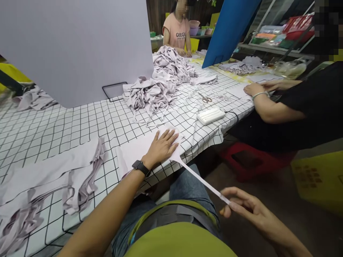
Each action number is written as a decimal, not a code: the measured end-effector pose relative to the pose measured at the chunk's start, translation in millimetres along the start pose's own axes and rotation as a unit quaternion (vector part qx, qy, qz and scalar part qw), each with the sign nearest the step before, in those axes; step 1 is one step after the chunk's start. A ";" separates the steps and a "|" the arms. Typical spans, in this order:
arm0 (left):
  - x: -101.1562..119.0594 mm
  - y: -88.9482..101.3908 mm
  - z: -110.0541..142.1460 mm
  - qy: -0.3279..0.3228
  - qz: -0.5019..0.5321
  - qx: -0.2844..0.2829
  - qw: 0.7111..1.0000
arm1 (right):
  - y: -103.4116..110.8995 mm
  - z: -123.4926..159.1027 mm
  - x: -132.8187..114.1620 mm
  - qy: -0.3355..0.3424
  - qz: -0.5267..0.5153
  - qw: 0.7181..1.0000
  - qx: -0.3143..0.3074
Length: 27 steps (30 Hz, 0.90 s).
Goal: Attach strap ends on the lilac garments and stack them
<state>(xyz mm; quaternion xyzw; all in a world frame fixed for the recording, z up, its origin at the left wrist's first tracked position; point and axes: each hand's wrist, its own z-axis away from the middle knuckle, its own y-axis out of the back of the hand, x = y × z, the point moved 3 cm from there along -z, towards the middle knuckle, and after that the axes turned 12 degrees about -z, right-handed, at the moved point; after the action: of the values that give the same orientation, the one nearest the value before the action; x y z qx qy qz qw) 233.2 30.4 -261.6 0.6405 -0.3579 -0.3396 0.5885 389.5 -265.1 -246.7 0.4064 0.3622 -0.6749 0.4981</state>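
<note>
My left hand [161, 146], with a black watch on its wrist, lies flat with fingers spread on a pale lilac fabric piece [134, 150] at the near edge of the checked table [112, 123]. A thin strap [199, 180] of that fabric stretches off the table edge toward my lap. My right hand [245, 207] pinches the strap's end between thumb and fingers, pulling it taut.
Flat lilac pieces [50, 171] are stacked at the left, a big heap of them [160, 84] lies mid-table. Scissors [205, 99] and a white box [210, 115] sit near a seated person's arms [268, 96] at right. Another person [177, 34] stands at the far end. A red stool [254, 159] is below.
</note>
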 end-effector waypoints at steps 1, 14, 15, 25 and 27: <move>0.0 -0.4 0.2 -0.001 -0.001 0.002 1.000 | 1.6 2.4 -0.6 0.006 -0.025 1.000 0.008; 1.4 18.6 5.3 0.023 0.111 0.045 0.993 | -17.9 -45.6 -28.1 0.058 -0.046 0.997 0.008; 5.2 27.5 11.3 0.031 0.146 0.082 0.985 | -21.7 -51.4 -32.0 0.059 -0.020 0.998 0.016; 66.0 70.3 71.9 0.016 0.415 0.111 0.903 | -53.8 -87.3 -56.6 0.113 0.109 0.987 -0.014; 65.1 64.1 71.2 0.039 0.426 0.102 0.898 | -58.0 -89.2 -58.4 0.121 0.142 0.982 -0.033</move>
<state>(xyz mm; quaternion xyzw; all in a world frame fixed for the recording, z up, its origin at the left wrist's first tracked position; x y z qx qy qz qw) 201.9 -65.1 -204.0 0.4956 -0.6061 0.0071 0.6220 360.3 -149.2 -225.0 0.5158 0.3807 -0.5303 0.5548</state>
